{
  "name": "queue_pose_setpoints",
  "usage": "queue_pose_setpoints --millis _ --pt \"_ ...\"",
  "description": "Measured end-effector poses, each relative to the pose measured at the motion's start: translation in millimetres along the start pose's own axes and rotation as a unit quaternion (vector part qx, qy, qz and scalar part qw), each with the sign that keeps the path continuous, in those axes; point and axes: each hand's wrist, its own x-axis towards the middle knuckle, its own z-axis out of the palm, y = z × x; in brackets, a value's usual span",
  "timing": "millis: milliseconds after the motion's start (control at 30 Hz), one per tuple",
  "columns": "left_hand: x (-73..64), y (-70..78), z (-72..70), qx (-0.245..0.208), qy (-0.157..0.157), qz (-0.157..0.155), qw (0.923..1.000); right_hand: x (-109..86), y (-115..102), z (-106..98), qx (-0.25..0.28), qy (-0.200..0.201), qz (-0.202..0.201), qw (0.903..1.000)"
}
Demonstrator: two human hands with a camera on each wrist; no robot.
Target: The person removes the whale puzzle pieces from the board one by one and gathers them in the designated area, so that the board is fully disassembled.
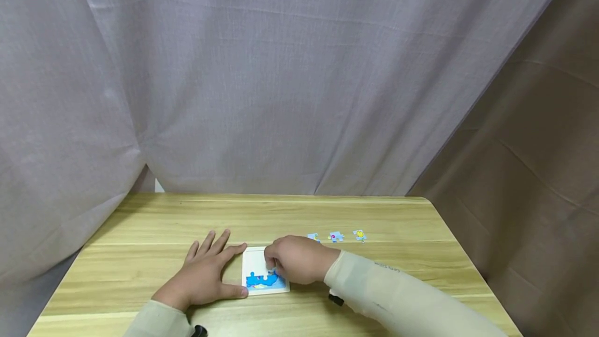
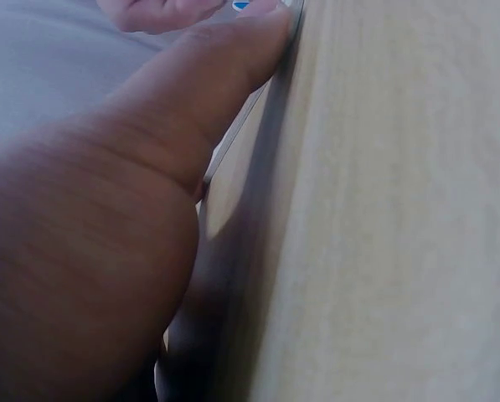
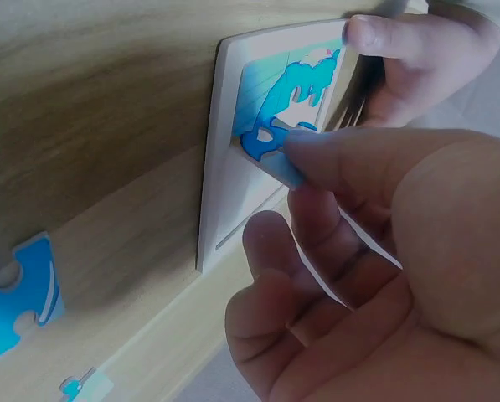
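Note:
A white puzzle tray (image 1: 253, 260) lies on the table, its lower part filled with joined pieces of a blue picture (image 1: 260, 280). My left hand (image 1: 198, 277) rests on the table with fingers spread; its thumb and index fingertip touch the tray's left edge. In the right wrist view, the thumb and index finger of my right hand (image 3: 358, 209) pinch a blue puzzle piece (image 3: 276, 165). That piece tilts over the tray, against the joined pieces, and the fingertips partly cover it. The other right fingers are curled beneath.
Three loose puzzle pieces lie in a row beyond my right hand: a partly hidden one (image 1: 313, 236), a light blue one (image 1: 336, 236) and one with a yellow sun (image 1: 359, 234). A blue piece (image 3: 40, 289) shows in the right wrist view. Grey curtain (image 1: 281, 92) hangs behind the table.

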Motion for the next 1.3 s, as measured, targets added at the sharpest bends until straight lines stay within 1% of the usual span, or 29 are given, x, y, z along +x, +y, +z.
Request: queue_pose_setpoints --millis 133,433,533,667,767,900,1033,1300 --pt "-0.2 -0.1 -0.1 0.001 0.000 0.000 1.0000 -1.3 0 1 0.006 0.000 -0.006 1.0000" --pt "0.2 -0.9 1.0 0.001 0.002 0.001 1.0000 -5.3 -1 4 0.033 -0.015 -0.001 0.9993" --pt "-0.2 -0.1 0.6 0.001 0.003 0.002 1.0000 -7.6 -4 7 0.011 -0.006 -0.010 0.9999" --pt "-0.4 0.7 0.0 0.006 0.006 0.004 1.0000 -9.2 -7 10 -0.018 0.017 -0.019 0.9995" --pt "0.0 0.7 -0.1 0.009 0.007 0.004 0.9999 -8.5 -7 11 -0.010 0.023 -0.017 0.9995" --pt "0.5 0.7 -0.1 0.010 0.004 0.001 0.9999 -6.7 -6 10 0.014 0.012 -0.002 0.9998" --pt "0.8 0.9 -0.2 0.005 0.002 -0.001 1.0000 -4.3 -4 10 0.021 0.004 0.010 0.9997" --pt "0.4 0.3 0.6 0.009 0.007 0.003 0.9999 0.2 -2 12 0.007 -0.005 0.000 1.0000"
